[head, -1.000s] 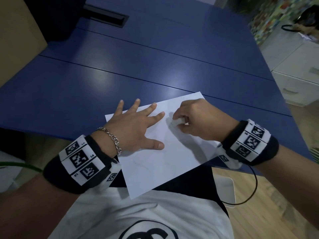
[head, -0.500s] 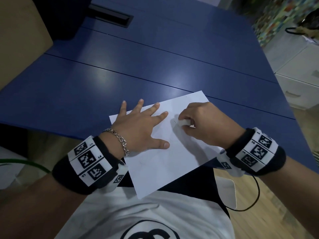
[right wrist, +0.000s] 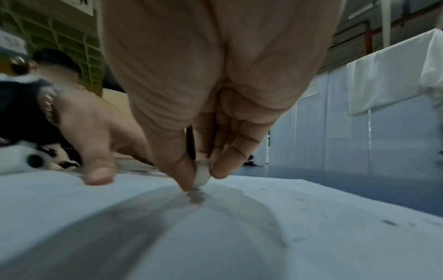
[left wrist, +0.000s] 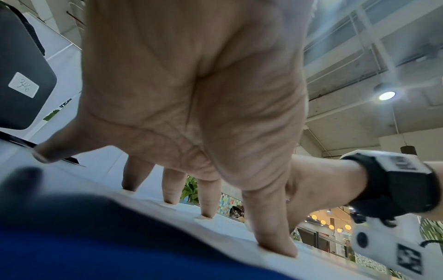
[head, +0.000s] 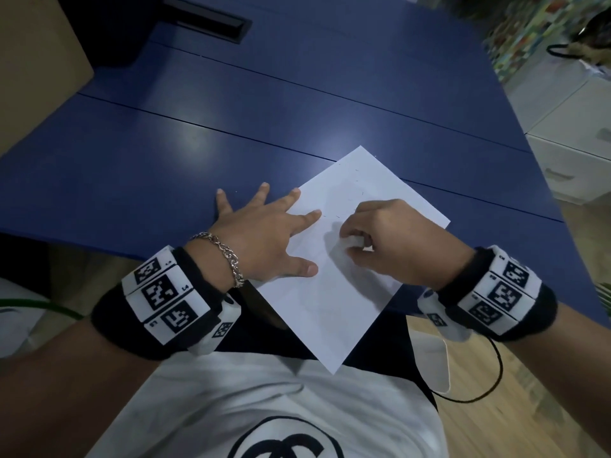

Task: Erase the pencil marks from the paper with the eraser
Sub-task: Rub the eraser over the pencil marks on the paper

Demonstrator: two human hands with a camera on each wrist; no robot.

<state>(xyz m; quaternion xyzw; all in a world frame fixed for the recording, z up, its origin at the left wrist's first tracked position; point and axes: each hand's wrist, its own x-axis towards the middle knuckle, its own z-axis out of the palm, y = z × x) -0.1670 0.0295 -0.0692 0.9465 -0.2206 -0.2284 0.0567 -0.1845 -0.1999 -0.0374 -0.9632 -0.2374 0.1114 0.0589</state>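
Note:
A white sheet of paper (head: 334, 302) lies skewed at the near edge of the blue table (head: 231, 104), one corner hanging over toward me. My left hand (head: 264, 236) lies flat with fingers spread, pressing the paper's left edge; its fingertips (left wrist: 278, 244) show in the left wrist view. My right hand (head: 386, 239) pinches a small white eraser (head: 354, 241) between thumb and fingers, its tip on the paper (right wrist: 239, 236). The eraser (right wrist: 201, 175) meets the sheet just above its own shadow. Faint pencil specks (head: 337, 217) sit between the two hands.
A black slot (head: 211, 19) is set into the table at the far left. White drawers (head: 572, 150) stand off the table's right side. A black cable (head: 476, 391) loops below my right wrist over the wooden floor.
The paper has turned to a steeper diamond angle. My right hand with the eraser has slid nearer to me down the sheet. My left hand now lies further left, partly on the table.

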